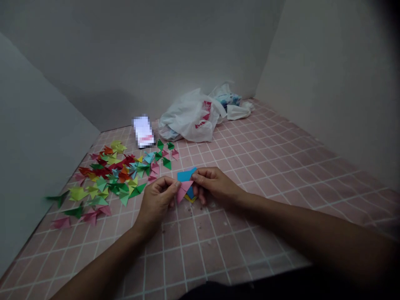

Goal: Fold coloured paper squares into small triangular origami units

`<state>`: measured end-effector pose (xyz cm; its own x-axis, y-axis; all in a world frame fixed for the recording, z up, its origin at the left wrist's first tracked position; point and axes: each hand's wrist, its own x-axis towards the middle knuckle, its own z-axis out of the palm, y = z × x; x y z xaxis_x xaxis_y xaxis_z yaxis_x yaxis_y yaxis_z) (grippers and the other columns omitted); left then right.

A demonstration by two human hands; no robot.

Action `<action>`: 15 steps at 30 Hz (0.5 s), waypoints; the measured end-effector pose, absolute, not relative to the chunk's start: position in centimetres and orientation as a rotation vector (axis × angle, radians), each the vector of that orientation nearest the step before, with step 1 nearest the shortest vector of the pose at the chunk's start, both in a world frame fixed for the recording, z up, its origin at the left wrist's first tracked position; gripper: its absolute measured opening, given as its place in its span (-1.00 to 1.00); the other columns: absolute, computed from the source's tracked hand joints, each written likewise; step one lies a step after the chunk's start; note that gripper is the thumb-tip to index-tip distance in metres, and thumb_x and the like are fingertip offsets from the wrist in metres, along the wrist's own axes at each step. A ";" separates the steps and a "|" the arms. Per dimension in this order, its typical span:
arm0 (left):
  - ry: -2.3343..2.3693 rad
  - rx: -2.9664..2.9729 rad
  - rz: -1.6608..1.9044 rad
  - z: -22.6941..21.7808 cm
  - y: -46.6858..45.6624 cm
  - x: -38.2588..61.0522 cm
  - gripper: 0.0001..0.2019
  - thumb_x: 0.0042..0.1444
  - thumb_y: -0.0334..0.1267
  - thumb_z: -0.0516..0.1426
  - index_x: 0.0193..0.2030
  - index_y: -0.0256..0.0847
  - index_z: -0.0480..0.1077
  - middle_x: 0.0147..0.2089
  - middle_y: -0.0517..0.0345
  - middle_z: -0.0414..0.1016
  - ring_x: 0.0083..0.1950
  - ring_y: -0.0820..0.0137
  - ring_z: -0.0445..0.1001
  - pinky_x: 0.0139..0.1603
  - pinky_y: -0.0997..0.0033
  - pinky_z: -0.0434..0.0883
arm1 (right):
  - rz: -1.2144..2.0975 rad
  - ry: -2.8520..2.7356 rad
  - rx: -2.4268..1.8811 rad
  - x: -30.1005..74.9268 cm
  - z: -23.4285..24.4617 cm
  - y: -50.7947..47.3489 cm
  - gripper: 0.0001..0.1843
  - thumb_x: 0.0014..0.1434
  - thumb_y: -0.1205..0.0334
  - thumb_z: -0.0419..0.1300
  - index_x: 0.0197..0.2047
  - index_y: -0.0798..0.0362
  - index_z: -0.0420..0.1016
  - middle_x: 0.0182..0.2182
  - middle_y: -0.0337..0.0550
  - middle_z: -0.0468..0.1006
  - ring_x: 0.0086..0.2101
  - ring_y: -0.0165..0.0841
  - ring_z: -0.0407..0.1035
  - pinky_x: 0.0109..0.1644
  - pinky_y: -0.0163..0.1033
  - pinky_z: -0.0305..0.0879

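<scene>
Between my two hands is a pink folded paper (184,190), its shape roughly a triangle pointing down. My left hand (160,192) pinches its left corner between thumb and fingers. At its upper right corner, my right hand (208,180) holds the paper with thumb and forefinger, the other fingers curled below. Under and behind it lie sheets of blue paper (185,176), with a bit of yellow paper (189,199) showing at the bottom. Many folded paper pieces (117,175) in red, green, yellow, pink and light blue lie spread out left of my left hand.
A lit phone (143,131), its screen blurred, stands tilted behind the folded pieces. White plastic bags (193,116) lie crumpled near the back wall. The surface is a pink cloth with white grid lines (250,241). Pale walls (25,146) rise on the left, back and right.
</scene>
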<state>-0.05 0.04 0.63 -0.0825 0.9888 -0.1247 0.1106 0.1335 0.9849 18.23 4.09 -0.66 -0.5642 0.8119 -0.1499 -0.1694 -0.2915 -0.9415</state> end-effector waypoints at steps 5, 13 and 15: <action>1.373 1.052 1.143 0.3 0.0 0.0 -0.75 0.06 -0.11 0.28 -0.45 -0.23 0.39 -0.68 0.34 0.33 -0.65 0.58 0.19 -0.60 0.60 0.11 | 1.966 -1.231 -0.764 18.1 -0.8 3.9 -0.79 0.16 0.14 0.27 -0.36 0.11 0.40 -0.53 -0.29 0.52 -0.68 -0.54 0.35 -0.63 -0.43 0.28; 1.305 1.034 1.085 0.8 -0.2 0.5 -0.77 0.05 -0.12 0.28 -0.41 -0.24 0.42 -0.62 0.27 0.43 -0.59 0.54 0.31 -0.53 0.59 0.23 | 1.873 -1.256 -0.856 17.9 -0.5 3.7 -0.89 0.12 0.25 0.22 -0.38 0.10 0.40 -0.57 -0.32 0.50 -0.70 -0.54 0.32 -0.65 -0.44 0.24; 1.320 1.040 1.065 0.8 -0.1 0.5 -0.76 0.06 -0.10 0.28 -0.41 -0.25 0.46 -0.62 0.25 0.44 -0.58 0.52 0.33 -0.53 0.57 0.25 | 1.840 -1.290 -0.891 17.8 -0.4 3.6 -0.92 0.11 0.29 0.20 -0.40 0.09 0.39 -0.59 -0.34 0.49 -0.70 -0.54 0.32 -0.65 -0.44 0.23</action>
